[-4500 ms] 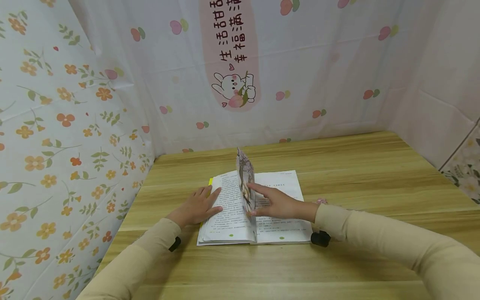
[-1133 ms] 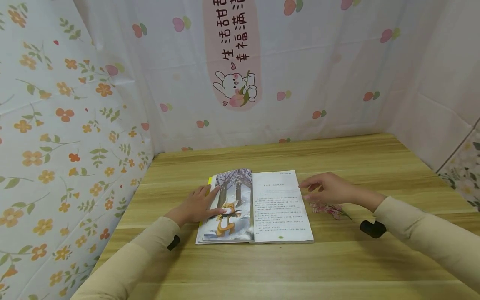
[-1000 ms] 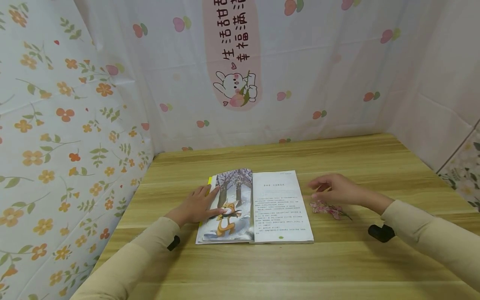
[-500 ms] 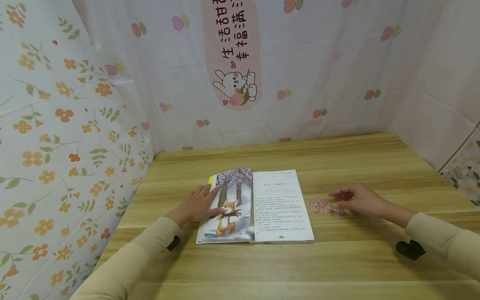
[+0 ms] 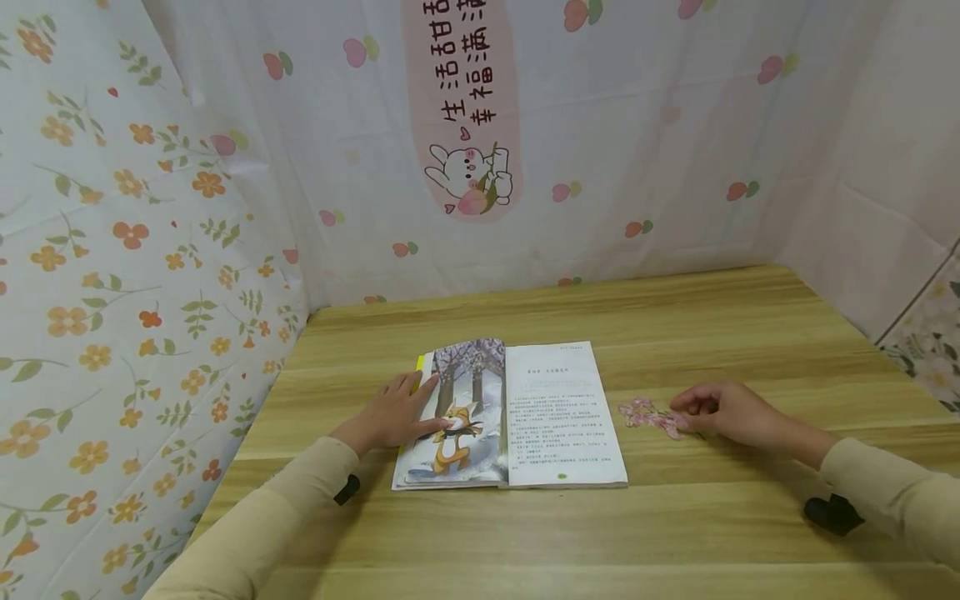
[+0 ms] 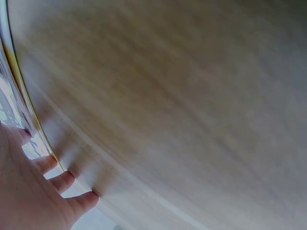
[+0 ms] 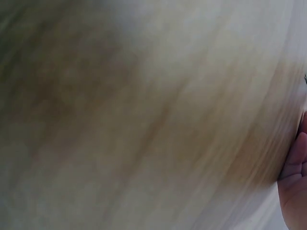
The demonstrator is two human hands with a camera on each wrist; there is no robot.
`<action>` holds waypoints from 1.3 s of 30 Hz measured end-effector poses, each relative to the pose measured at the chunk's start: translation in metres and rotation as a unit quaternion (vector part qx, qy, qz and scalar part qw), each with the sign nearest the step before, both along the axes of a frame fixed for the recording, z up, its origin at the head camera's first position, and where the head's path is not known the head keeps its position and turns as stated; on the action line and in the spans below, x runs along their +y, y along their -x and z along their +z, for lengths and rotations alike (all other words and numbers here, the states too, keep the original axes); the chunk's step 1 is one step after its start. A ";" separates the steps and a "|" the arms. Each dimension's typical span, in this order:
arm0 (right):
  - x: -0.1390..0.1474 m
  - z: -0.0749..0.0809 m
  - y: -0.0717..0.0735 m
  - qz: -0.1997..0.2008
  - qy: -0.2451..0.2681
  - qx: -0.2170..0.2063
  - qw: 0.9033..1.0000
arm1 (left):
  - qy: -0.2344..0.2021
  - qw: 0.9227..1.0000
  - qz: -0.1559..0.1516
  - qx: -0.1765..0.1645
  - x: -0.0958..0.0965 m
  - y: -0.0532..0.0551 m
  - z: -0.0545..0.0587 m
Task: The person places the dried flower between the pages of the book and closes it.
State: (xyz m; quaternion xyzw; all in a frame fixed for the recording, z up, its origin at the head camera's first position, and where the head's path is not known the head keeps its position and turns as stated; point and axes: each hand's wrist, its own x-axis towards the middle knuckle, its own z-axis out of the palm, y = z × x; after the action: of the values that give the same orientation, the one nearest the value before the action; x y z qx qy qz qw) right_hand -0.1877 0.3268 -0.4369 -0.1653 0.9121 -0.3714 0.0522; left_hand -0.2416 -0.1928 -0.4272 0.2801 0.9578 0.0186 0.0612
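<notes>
An open book (image 5: 562, 433) lies on the wooden table, a fox in a snowy wood pictured on its left page and printed text on its right. My left hand (image 5: 388, 414) rests spread on the left page's outer edge; in the left wrist view its fingertips (image 6: 88, 201) reach past the book's border. To the right of the book lies a sprig of pink flowers (image 5: 641, 412). My right hand (image 5: 738, 414) pinches the stem end between thumb and curled fingers, hiding most of the stem. Only part of this hand shows at the right wrist view's edge.
The wood-grain table (image 5: 525, 542) stretches around the book on all sides. Behind it hangs a pale curtain (image 5: 637, 150) with fruit prints and a rabbit, and a flower-patterned cloth (image 5: 135, 292) covers the left side.
A page has turned over to the left, showing the fox picture. My right hand has left the book, moved right and taken the flower sprig's stem. The left hand has stayed put.
</notes>
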 end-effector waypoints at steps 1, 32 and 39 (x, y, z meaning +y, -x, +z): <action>0.000 -0.001 0.000 -0.002 -0.003 0.008 1.000 | 0.002 1.000 0.001 -0.001 0.000 0.000 0.000; -0.011 0.011 0.000 -0.052 0.049 -0.068 0.995 | 0.002 1.000 0.000 0.005 -0.001 0.000 -0.002; -0.021 0.024 0.007 -0.075 0.111 -0.105 0.985 | 0.003 1.000 0.001 0.004 0.000 0.000 -0.002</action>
State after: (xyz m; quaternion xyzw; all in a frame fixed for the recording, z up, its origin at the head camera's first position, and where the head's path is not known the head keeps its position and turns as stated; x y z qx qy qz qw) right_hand -0.1948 0.3060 -0.4131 -0.0614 0.8645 -0.4885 0.1015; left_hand -0.2420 -0.1929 -0.4293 0.2787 0.9585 0.0147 0.0577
